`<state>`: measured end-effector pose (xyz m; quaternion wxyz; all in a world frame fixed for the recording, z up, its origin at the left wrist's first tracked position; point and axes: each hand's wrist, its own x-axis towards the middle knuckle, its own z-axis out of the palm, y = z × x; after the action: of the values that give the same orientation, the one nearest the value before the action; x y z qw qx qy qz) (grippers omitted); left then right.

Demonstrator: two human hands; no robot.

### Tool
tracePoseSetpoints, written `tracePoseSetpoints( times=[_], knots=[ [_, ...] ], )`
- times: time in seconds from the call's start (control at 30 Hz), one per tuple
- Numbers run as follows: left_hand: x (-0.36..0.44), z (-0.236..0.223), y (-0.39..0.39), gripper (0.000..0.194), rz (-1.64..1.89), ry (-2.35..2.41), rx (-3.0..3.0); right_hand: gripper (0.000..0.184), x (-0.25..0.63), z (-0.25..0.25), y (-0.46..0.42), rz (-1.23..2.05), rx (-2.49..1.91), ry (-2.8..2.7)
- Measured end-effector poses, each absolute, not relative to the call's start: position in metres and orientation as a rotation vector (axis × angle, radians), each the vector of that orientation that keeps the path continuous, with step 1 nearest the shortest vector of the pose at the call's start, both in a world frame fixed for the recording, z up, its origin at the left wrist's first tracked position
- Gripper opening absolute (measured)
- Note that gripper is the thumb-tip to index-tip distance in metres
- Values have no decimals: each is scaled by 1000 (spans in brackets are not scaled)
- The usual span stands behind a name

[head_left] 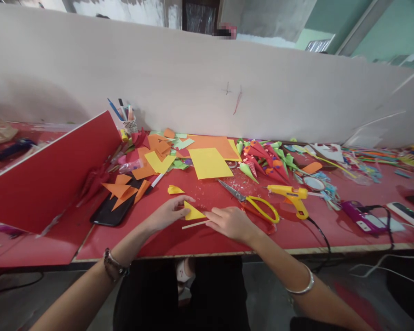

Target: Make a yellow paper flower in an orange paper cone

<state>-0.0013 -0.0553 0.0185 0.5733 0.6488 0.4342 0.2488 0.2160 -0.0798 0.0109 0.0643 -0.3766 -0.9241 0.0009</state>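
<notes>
Between my hands is a yellow paper triangle [193, 212], just above the red tabletop. My left hand [169, 212] pinches its left side between thumb and fingers. At the triangle's right tip, my right hand [229, 223] has its fingers pressed together, with a thin pale stick [195, 225] pointing left from under them. A small rolled yellow paper piece [175, 189] lies just beyond my left hand. To the right rest scissors [250, 198] with yellow handles, blades pointing away to the left. A yellow glue gun [291, 197] lies farther right.
Yellow paper [210, 163] and orange scraps [158, 146] cover the back. Colourful paper cones [265, 158] are heaped behind the scissors. A black phone [112, 210] lies left, near a leaning red board [51, 170]. A purple power strip [364, 217] and cables sit right. A white partition [193, 82] borders the table.
</notes>
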Motion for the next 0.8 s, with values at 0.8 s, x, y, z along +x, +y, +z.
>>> tracePoseSetpoints(
  times=[0.8],
  knots=[
    [8, 23, -64, 35, 362, 1012, 1698, 34, 205, 20, -80, 33, -1292, -2833]
  ],
)
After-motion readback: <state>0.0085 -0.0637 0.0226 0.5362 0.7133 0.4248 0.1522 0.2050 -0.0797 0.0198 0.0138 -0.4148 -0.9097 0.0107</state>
